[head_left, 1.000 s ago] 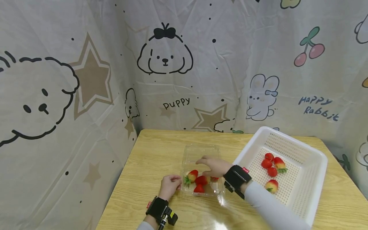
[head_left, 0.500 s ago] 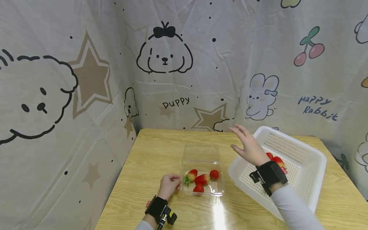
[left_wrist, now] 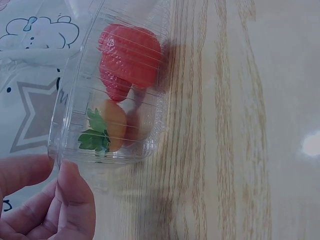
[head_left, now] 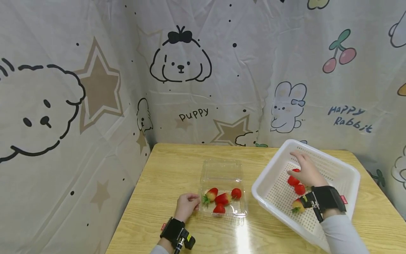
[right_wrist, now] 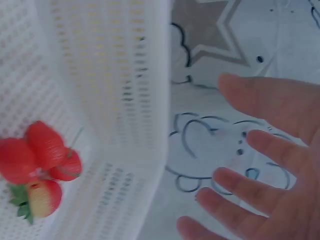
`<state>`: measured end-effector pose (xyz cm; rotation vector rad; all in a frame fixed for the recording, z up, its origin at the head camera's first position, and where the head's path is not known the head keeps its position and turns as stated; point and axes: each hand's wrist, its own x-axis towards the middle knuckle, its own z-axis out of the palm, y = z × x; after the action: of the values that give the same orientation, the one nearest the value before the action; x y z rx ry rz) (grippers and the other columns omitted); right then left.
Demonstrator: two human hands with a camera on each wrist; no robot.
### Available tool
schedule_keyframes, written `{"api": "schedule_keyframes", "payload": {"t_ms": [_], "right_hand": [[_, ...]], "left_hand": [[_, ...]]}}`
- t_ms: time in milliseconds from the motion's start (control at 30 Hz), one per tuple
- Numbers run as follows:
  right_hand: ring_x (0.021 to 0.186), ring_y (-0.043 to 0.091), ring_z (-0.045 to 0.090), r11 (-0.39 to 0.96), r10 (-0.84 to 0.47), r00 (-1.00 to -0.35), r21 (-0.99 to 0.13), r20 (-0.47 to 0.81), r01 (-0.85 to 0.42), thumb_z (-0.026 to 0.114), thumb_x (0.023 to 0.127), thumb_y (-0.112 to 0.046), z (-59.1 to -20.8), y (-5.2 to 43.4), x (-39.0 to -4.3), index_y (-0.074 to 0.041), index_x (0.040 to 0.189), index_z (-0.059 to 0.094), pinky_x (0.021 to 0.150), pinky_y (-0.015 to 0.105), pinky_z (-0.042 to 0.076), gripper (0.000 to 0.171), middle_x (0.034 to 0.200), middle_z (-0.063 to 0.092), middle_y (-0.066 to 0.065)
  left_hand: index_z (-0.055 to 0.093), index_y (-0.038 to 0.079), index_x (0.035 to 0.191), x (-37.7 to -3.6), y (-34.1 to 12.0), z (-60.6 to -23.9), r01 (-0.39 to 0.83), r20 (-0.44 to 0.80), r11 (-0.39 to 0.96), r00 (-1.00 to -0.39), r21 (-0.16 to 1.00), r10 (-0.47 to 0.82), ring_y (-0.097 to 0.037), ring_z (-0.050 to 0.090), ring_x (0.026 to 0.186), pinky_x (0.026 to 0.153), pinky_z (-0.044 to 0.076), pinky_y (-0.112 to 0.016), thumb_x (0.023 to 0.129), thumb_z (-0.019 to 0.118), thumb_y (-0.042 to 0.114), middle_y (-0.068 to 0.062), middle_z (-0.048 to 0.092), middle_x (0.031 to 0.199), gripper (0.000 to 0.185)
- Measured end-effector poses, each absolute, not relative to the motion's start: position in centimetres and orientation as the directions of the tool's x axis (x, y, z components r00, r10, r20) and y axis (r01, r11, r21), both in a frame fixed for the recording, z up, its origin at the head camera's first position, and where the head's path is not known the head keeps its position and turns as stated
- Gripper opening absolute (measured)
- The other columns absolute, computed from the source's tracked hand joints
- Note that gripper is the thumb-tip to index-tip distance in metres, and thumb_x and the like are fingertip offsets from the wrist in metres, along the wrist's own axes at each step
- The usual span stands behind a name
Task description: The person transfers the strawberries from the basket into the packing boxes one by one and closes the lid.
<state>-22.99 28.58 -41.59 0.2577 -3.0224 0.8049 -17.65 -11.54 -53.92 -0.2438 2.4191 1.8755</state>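
Four strawberries (head_left: pixel 223 199) now in my box (head_left: pixel 223 192); my right hand (head_left: pixel 305 171), open and empty, has swung over the basket (head_left: pixel 349 183); left hand (head_left: pixel 186 205) steadies the box.

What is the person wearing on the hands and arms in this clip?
Both hands are bare. The left hand has a black wrist strap with a small red tag and a black-and-yellow camera mount. The right hand has a matching black strap with a red tag. Light grey long sleeves cover both forearms.
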Motion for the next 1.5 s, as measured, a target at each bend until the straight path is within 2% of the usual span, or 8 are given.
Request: {"api": "schedule_keyframes", "payload": {"t_ms": [267,467,633,800,967,1267,1433,1500], "right_hand": [[0.101,0.047,0.049,0.875,-0.166,-0.968,-0.481,-0.187,-0.058,0.071,0.074,-0.011,-45.0,30.6,-22.0,0.013,0.125,0.040,0.082,0.058,0.043,0.064,0.114,0.050,0.035],[0.092,0.039,0.053,0.881,-0.126,-0.933,-0.470,-0.336,0.050,0.074,0.072,-0.018,-47.9,31.6,-21.5,0.012,0.122,0.045,0.078,0.055,0.045,0.065,0.109,0.054,0.030],[0.087,0.033,0.055,0.896,-0.117,-0.907,-0.437,-0.404,0.080,0.076,0.070,-0.026,-49.9,32.3,-21.2,0.008,0.117,0.051,0.073,0.048,0.047,0.063,0.108,0.056,0.028],[0.075,0.025,0.052,0.902,-0.117,-0.912,-0.427,-0.394,0.069,0.078,0.066,-0.019,-50.9,32.3,-20.9,0.007,0.107,0.057,0.062,0.036,0.045,0.052,0.097,0.059,0.023],[0.073,0.023,0.049,0.898,-0.101,-0.910,-0.430,-0.401,0.090,0.078,0.066,-0.015,-51.3,32.4,-21.0,0.004,0.100,0.059,0.059,0.029,0.039,0.043,0.087,0.057,0.015],[0.072,0.023,0.049,0.898,-0.098,-0.903,-0.429,-0.417,0.100,0.079,0.066,-0.019,-51.2,32.6,-21.2,0.004,0.100,0.059,0.058,0.029,0.038,0.045,0.085,0.056,0.013],[0.070,0.023,0.050,0.891,-0.135,-0.930,-0.452,-0.341,0.037,0.074,0.066,-0.013,-49.8,32.0,-21.4,0.005,0.099,0.059,0.057,0.030,0.041,0.041,0.082,0.057,0.011],[0.074,0.025,0.052,0.886,-0.150,-0.946,-0.463,-0.289,0.001,0.073,0.067,-0.012,-48.7,31.6,-21.6,0.007,0.101,0.059,0.060,0.034,0.045,0.042,0.085,0.059,0.014]], "left_hand": [[0.061,-0.016,0.097,-17.6,-11.6,-54.2,-0.171,-0.158,0.209,-0.985,0.963,-0.076,-0.008,0.056,0.055,0.054,0.054,-0.029,0.082,0.062,0.000,-0.010,0.063,0.074,0.022],[0.060,-0.016,0.098,-17.5,-11.6,-54.0,-0.176,-0.164,0.197,-0.984,0.965,-0.074,-0.008,0.056,0.055,0.055,0.054,-0.031,0.082,0.061,-0.001,-0.009,0.063,0.073,0.022],[0.060,-0.017,0.098,-17.5,-11.6,-53.9,-0.175,-0.164,0.195,-0.984,0.965,-0.075,-0.009,0.056,0.055,0.055,0.054,-0.031,0.082,0.061,-0.001,-0.009,0.062,0.072,0.022],[0.060,-0.017,0.097,-17.6,-11.6,-54.1,-0.164,-0.153,0.193,-0.986,0.967,-0.070,-0.008,0.056,0.054,0.055,0.055,-0.031,0.082,0.061,-0.002,-0.007,0.061,0.070,0.022],[0.060,-0.017,0.097,-17.6,-11.6,-54.1,-0.168,-0.156,0.195,-0.985,0.966,-0.073,-0.008,0.056,0.055,0.055,0.054,-0.029,0.081,0.061,-0.002,-0.006,0.061,0.070,0.022],[0.061,-0.016,0.096,-17.7,-11.5,-53.8,-0.158,-0.145,0.200,-0.986,0.967,-0.076,-0.009,0.057,0.055,0.054,0.053,-0.027,0.081,0.061,-0.001,-0.008,0.062,0.071,0.020],[0.062,-0.015,0.095,-17.6,-11.6,-53.9,-0.167,-0.154,0.201,-0.985,0.965,-0.079,-0.010,0.057,0.056,0.054,0.054,-0.027,0.081,0.061,-0.001,-0.006,0.061,0.070,0.020],[0.062,-0.015,0.095,-17.6,-11.6,-53.9,-0.170,-0.157,0.201,-0.984,0.965,-0.079,-0.010,0.057,0.056,0.054,0.054,-0.027,0.081,0.062,-0.001,-0.006,0.061,0.070,0.020]]}}
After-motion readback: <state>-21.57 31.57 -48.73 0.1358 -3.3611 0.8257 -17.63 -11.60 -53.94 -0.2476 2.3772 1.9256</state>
